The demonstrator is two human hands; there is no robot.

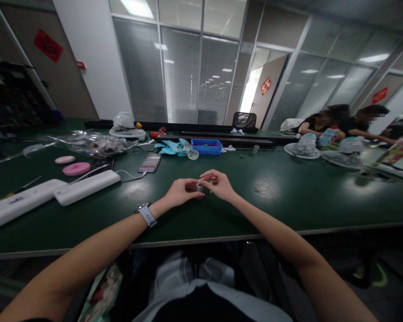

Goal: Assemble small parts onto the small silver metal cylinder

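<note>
Between my hands, just over the green table, is a small grey round part (pixel 199 186); its exact kind is too small to make out. My left hand (pixel 180 192) curls its thumb and fingers round the side of this part. From the other side my right hand (pixel 222 186) reaches in, thumb and forefinger pinched together at the part's top edge. Whether the right fingertips hold anything separate is hidden. A watch with a light strap (pixel 148 215) is on my left wrist.
The green table (pixel 289 201) carries white power strips (pixel 87 188), a phone (pixel 149 163) on a cable and a pink round case (pixel 76 168). Farther back are light-blue fan blades (pixel 174 146), a blue bin (pixel 206 146), a small cylinder (pixel 255 149) and fan parts (pixel 302 150). People sit at the right.
</note>
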